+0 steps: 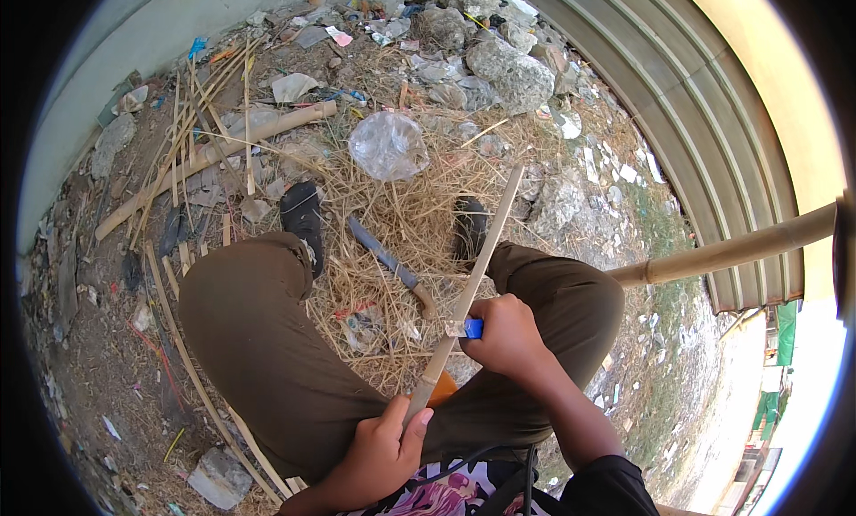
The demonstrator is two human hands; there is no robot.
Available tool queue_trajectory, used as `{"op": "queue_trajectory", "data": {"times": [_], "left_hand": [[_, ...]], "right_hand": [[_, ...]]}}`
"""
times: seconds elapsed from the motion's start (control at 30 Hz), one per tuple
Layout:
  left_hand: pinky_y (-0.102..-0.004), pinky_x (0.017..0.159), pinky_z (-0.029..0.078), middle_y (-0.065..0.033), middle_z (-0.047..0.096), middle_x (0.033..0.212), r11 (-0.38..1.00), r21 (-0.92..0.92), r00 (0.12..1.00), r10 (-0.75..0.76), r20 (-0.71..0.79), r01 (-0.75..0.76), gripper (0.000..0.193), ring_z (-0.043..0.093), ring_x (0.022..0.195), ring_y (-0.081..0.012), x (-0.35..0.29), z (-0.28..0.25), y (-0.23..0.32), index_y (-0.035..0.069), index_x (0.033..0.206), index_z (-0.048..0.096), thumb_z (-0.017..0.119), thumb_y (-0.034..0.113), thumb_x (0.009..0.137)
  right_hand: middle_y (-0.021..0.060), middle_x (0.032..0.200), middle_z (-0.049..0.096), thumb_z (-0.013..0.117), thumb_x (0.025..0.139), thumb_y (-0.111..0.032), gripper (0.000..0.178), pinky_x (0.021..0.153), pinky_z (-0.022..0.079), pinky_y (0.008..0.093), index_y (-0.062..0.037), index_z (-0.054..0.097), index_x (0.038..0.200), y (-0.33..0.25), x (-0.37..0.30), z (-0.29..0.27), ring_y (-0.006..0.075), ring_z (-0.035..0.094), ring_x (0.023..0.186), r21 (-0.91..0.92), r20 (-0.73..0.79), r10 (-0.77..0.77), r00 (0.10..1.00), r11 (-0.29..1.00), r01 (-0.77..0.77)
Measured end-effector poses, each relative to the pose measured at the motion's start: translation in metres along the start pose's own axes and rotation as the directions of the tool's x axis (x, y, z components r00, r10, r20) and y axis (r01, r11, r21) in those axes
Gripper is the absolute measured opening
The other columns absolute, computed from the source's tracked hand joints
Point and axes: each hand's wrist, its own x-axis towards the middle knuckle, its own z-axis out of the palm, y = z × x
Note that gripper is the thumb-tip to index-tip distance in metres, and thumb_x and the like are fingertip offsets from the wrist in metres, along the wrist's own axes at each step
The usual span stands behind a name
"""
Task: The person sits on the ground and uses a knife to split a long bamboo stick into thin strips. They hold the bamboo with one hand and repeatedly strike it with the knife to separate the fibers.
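Note:
My left hand (383, 449) is closed around the near end of a long, flat bamboo strip (490, 249), low between my thighs. From there the strip slants up and away to the right. My right hand (510, 339) grips a blue-handled knife (473, 329), its short blade lying across the strip about midway along. Most of the handle is hidden by the fingers. On the straw between my feet lies a machete (385, 256) with a dark blade and a brown curved handle. Something orange (442, 389) shows partly beneath the strip.
Bamboo strips and a thick pole (214, 155) lie on the left. A crumpled clear plastic bag (389, 147) rests on straw ahead. Rubble chunks (513, 70) are at the back. A bamboo pole (740, 244) juts in at right, before a corrugated metal sheet (687, 97).

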Motion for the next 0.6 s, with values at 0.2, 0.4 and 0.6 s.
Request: {"op": "queue_trajectory", "data": {"times": [0.2, 0.4, 0.6], "left_hand": [[-0.0300, 0.050, 0.040, -0.0070, 0.051, 0.056, 0.999, -0.037, 0.996, -0.013, 0.089, 0.017, 0.021, 0.049, 0.053, -0.0068, -0.003, -0.001, 0.011, -0.001, 0.103, 0.055, 0.055, 0.020, 0.104], [-0.0414, 0.062, 0.051, -0.0239, 0.061, 0.073, 0.997, -0.037, 0.995, 0.065, 0.074, -0.063, 0.036, 0.066, 0.067, -0.0403, -0.014, 0.006, 0.009, -0.002, 0.116, 0.059, 0.056, 0.031, 0.102], [-0.0362, 0.060, 0.047, -0.0158, 0.059, 0.068, 0.999, -0.047, 1.000, -0.003, -0.006, 0.002, 0.028, 0.058, 0.062, -0.0263, -0.005, 0.004, 0.024, -0.001, 0.102, 0.058, 0.056, 0.027, 0.102]], "right_hand": [[0.0288, 0.068, 0.061, 0.064, 0.077, -0.017, 0.023, 0.069, 0.051, 0.0491, 0.0058, 0.066, 0.074, 0.044, 0.046, -0.032, 0.0466, 0.063, 0.069, 0.274, -0.119, 0.286, 0.951, 0.930, -0.245], [0.0192, 0.062, 0.062, 0.064, 0.080, -0.026, 0.037, 0.056, 0.048, 0.0396, 0.0090, 0.061, 0.067, 0.137, 0.121, -0.104, 0.0257, 0.061, 0.055, 0.311, -0.350, 0.254, 0.902, 0.939, -0.144], [0.0135, 0.054, 0.055, 0.061, 0.085, -0.028, 0.041, 0.054, 0.042, 0.0408, 0.0066, 0.057, 0.064, 0.137, 0.099, -0.124, 0.0182, 0.050, 0.051, 0.290, -0.525, 0.363, 0.769, 0.927, -0.240]]}}
